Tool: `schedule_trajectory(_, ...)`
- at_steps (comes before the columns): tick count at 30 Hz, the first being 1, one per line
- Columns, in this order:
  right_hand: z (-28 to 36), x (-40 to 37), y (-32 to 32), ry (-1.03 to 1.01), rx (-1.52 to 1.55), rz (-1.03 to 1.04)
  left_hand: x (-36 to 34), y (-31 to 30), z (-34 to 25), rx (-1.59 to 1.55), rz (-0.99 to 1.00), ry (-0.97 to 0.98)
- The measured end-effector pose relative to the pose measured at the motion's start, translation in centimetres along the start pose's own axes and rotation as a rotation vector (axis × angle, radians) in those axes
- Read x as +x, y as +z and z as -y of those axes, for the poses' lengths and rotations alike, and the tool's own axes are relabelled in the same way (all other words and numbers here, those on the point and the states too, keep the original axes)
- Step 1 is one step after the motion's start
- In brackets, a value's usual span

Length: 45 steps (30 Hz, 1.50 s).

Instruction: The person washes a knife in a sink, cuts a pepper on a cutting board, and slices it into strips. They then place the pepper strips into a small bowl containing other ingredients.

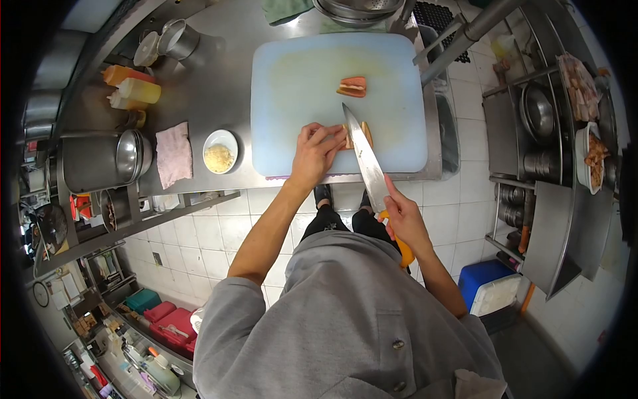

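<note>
My right hand (403, 216) is wrapped round the yellow handle of a large kitchen knife (367, 156), whose blade points away from me over the cutting board (286, 80). The fingers of my left hand (318, 151) are bent and press on an orange-yellow piece of food (347, 138), perhaps pepper, close by the blade's left side. More of that food (367, 133) shows just right of the blade. Farther up the board lies an orange-red piece (351, 86) with a pale inside, apart from both hands.
Left of the board are a small white bowl (220, 151) of minced pale food and a pink cloth (174, 154). Squeeze bottles (136, 90) and a metal pot (178, 40) stand farther back. Metal bowls (359, 10) sit behind the board; a metal rail (465, 36) rises at right.
</note>
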State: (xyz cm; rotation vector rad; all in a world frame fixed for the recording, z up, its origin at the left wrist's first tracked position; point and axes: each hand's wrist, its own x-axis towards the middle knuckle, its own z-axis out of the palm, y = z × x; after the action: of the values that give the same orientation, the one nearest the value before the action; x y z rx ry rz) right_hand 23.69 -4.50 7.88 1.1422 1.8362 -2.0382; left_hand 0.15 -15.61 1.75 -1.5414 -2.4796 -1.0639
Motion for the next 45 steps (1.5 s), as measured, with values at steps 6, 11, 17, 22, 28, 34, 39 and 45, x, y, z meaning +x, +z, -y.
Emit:
schedule_trajectory(6, -0.4, -0.3, 0.0, -0.004, -0.003, 0.009, -0.3, 0.0, -0.1, 0.047, 0.008, -0.009)
schedule_trajectory(11, -0.2, -0.5, 0.2, -0.016, -0.004, 0.014, 0.0, -0.1, 0.0, 0.059, 0.011, -0.011)
schedule_trajectory(17, -0.5, -0.3, 0.4, 0.007, -0.061, 0.011, -0.7, -0.7, 1.0, 0.024, 0.011, -0.021)
schedule_trajectory(22, -0.9, -0.2, 0.9, -0.010, -0.013, 0.029, -0.7, -1.1, 0.2, 0.117, 0.021, -0.037)
schedule_trajectory(28, -1.7, 0.4, 1.0, -0.011, 0.071, 0.020, -0.9, -0.9, 0.2, 0.089, -0.061, -0.092)
schedule_trajectory(34, -1.4, 0.3, 0.9, 0.009, 0.062, 0.046, -1.2, -1.2, -0.6, 0.218, -0.045, -0.136)
schedule_trajectory(39, -1.5, 0.7, 1.2, -0.017, 0.051, 0.030, -1.4, -1.1, -0.5, 0.264, -0.064, -0.138)
schedule_trajectory(45, -1.0, 0.7, 1.4, -0.026, -0.008, 0.024, -1.4, -1.2, -0.6, 0.258, -0.082, -0.139)
